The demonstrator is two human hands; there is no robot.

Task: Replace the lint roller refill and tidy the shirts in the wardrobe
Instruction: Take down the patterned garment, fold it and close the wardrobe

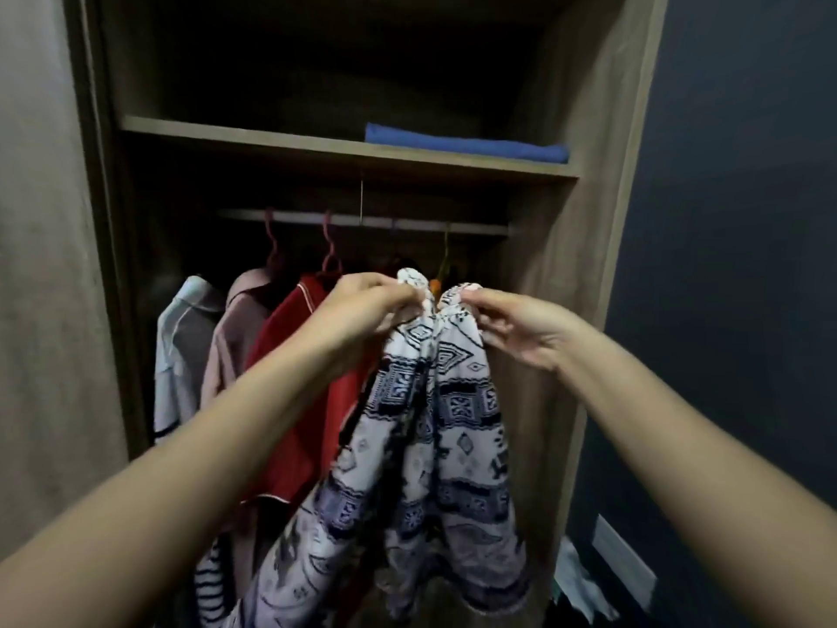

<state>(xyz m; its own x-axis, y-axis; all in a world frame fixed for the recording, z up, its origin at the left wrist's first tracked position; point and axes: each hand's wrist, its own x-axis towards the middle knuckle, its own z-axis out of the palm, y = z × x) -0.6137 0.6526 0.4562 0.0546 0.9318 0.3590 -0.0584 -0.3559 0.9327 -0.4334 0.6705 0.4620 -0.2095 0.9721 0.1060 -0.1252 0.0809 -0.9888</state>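
A white shirt with a dark blue pattern (453,401) hangs in front of the open wardrobe, its two shoulders bunched together. My left hand (362,310) pinches the left shoulder near the collar. My right hand (516,328) pinches the right shoulder. A bit of orange hanger (435,285) shows between them. Behind and to the left, a red shirt (299,401), a pink shirt (235,337) and a pale blue shirt (181,346) hang from the rail (362,219) on pink hangers. No lint roller is visible.
A folded blue cloth (466,145) lies on the wooden shelf (271,140) above the rail. The wardrobe's side panel (584,219) stands to the right, with a dark blue wall (747,219) beyond. Pale clutter (584,582) lies low on the right.
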